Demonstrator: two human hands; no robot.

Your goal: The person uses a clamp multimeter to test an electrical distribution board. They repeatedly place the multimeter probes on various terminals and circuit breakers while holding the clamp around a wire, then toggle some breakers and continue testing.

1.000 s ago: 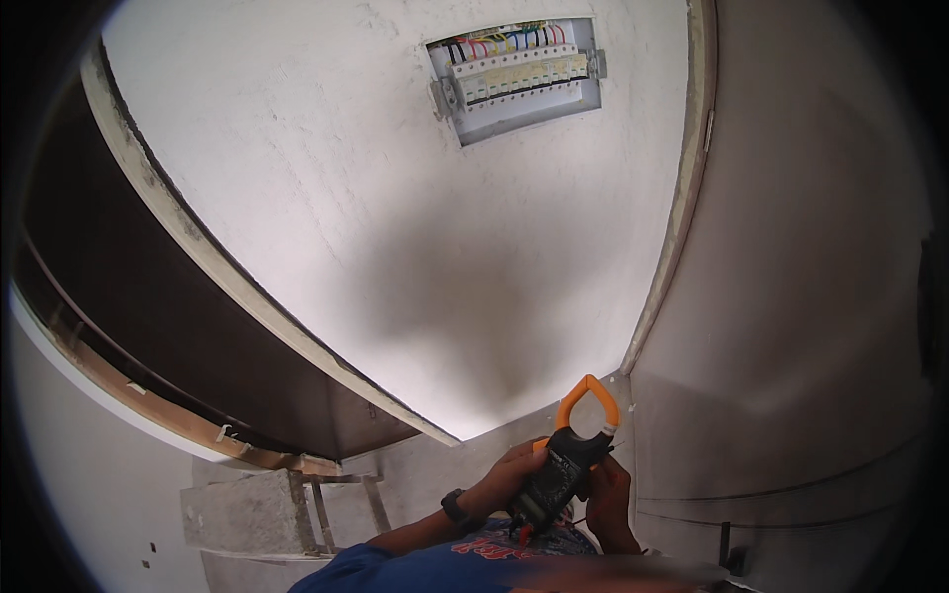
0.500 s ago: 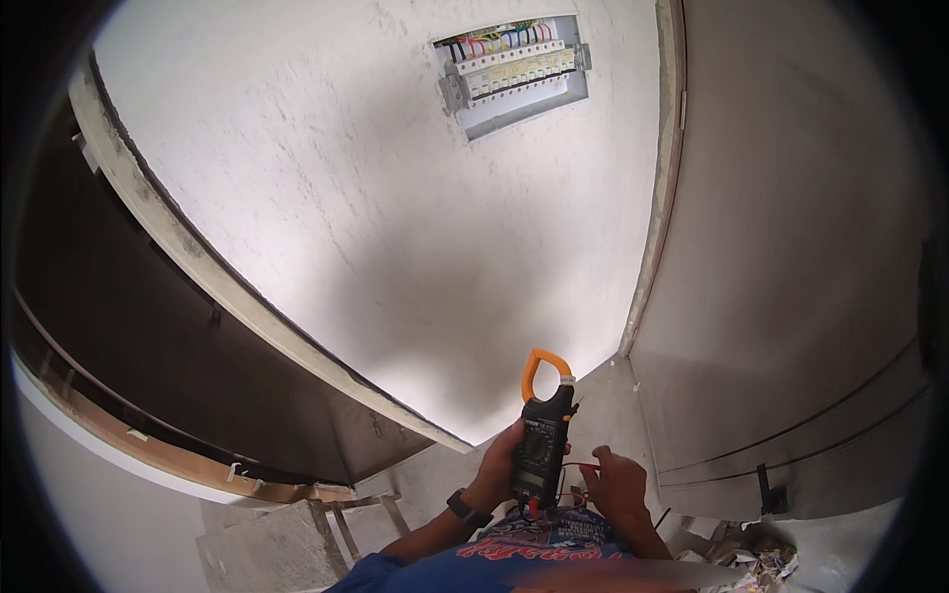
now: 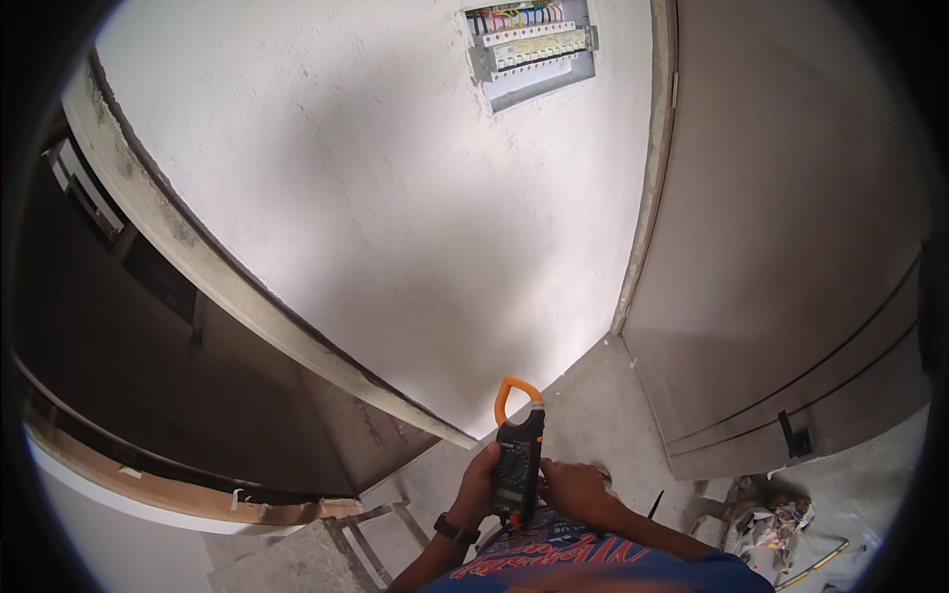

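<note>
My left hand (image 3: 478, 484) is wrapped around the body of a black clamp meter (image 3: 515, 465) with an orange jaw, held upright in front of my blue shirt. The jaw is closed with nothing inside it. Red plugs (image 3: 513, 520) sit at the meter's lower end. My right hand (image 3: 581, 492) is at the meter's right edge, fingers curled and partly hidden; what they hold does not show. Beyond my right forearm a thin black pointed rod (image 3: 656, 504) sticks up. Higher on the white wall is an open breaker box (image 3: 539, 54) with a row of breakers and coloured wires.
A brown door panel (image 3: 771, 247) stands to the right, a pale frame edge (image 3: 237, 277) to the left. Crumpled rubbish (image 3: 766, 524) and a thin rod (image 3: 813, 563) lie on the floor at lower right. A worn wooden stool or bench (image 3: 297, 563) is at lower left.
My right hand, which was pinching a red test lead apart from the meter, has moved left to the meter's side. The view has shifted, so the breaker box appears higher.
</note>
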